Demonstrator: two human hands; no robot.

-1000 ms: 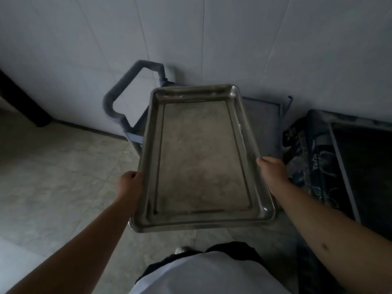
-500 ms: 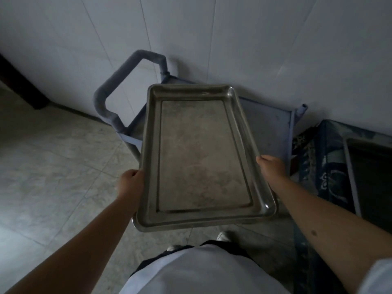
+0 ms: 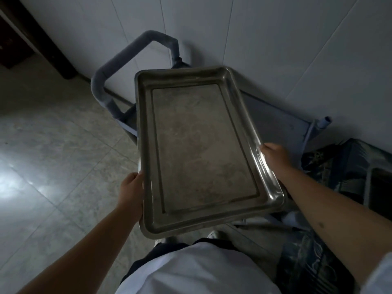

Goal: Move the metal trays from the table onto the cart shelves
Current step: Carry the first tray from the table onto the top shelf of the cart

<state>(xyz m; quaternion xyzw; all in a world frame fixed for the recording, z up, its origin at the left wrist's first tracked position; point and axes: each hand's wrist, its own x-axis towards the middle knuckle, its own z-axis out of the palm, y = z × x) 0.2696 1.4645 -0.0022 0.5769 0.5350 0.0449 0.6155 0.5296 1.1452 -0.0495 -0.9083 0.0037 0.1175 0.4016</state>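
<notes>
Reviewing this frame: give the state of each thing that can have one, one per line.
Tray: empty, held in the air over the cart, not yet set down.
Left hand: grips the tray's left rim.
Right hand: grips the tray's right rim.
Cart: against the wall, visible top shelf bare.

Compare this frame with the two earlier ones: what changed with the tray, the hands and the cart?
The view has swung left and closer over the grey cart, so more of its handle and top shelf shows, and the table at the right has mostly left the frame. The metal tray now sits turned slightly, still above the shelf. Unchanged: the left hand and right hand grip its long edges; nothing was released.
</notes>
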